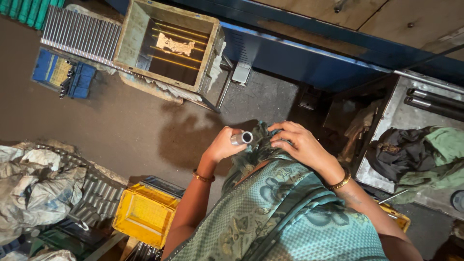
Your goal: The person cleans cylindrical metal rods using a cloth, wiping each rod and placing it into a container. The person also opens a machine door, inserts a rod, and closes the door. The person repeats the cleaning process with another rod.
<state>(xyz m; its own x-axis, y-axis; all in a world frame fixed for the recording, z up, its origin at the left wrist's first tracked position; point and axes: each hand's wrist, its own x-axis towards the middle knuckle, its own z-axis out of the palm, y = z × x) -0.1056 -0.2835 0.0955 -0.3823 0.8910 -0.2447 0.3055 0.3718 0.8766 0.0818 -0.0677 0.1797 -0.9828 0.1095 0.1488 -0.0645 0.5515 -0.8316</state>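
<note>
Your left hand (223,144) is closed around a short metal tube (241,138), held up in front of you. Your right hand (296,141) lies open, fingers spread on the green cloth (258,145), holding nothing. The tube is not put down anywhere yet.

Shiny smooth metal tube (241,138), soft patterned teal cloth (285,212), matt yellow plastic crate (145,212)

left hand (223,143): fingers curled closed, arm bent | right hand (296,141): fingers spread, palm down
</note>
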